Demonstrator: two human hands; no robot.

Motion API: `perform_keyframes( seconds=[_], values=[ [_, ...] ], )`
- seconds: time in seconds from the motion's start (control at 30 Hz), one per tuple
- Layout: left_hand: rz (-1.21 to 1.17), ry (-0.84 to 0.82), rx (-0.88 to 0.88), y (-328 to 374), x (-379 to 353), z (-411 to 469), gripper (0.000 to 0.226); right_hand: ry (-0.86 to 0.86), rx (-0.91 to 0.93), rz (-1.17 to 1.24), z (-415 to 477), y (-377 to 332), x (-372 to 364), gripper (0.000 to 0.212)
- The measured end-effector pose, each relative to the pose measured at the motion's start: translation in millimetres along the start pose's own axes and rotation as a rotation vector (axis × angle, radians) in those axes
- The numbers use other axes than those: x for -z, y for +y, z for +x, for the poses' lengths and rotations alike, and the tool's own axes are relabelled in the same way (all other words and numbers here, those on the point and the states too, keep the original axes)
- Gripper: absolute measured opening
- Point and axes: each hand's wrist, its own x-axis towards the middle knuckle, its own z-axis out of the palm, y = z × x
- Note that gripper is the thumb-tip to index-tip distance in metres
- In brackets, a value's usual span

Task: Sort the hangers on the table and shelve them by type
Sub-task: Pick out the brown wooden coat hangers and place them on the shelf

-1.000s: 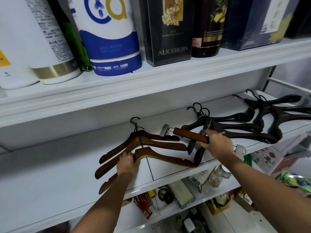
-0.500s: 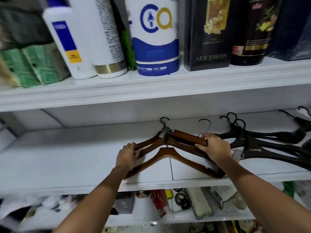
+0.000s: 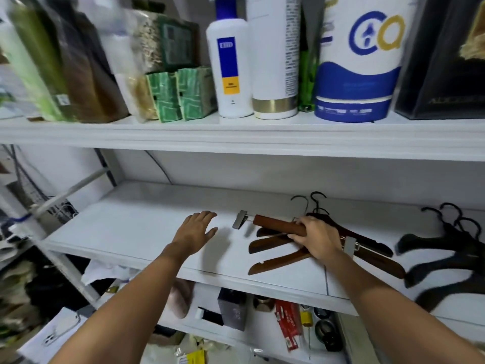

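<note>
On the middle shelf (image 3: 126, 232), near its front edge, the right grip (image 3: 317, 239) is clamped on the clip hanger (image 3: 275, 225), just over the wooden hangers (image 3: 275, 261). The left grip (image 3: 195, 231) hovers beside, fingers apart. It is better to lay the clip hanger leftward on the bare shelf, apart from them.
</note>
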Motion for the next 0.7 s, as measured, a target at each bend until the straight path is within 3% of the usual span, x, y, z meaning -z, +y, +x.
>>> perform_keyframes(
  seconds=[0.47,0.7],
  values=[
    [0.005,-0.085,-0.150,-94,-4,57,0.054,-0.117,0.022,0.034,68,-140,-67,0.038],
    [0.014,-0.135,-0.222,-139,-15,67,0.054,-0.120,0.053,-0.136,103,-191,-113,0.043]
  ],
)
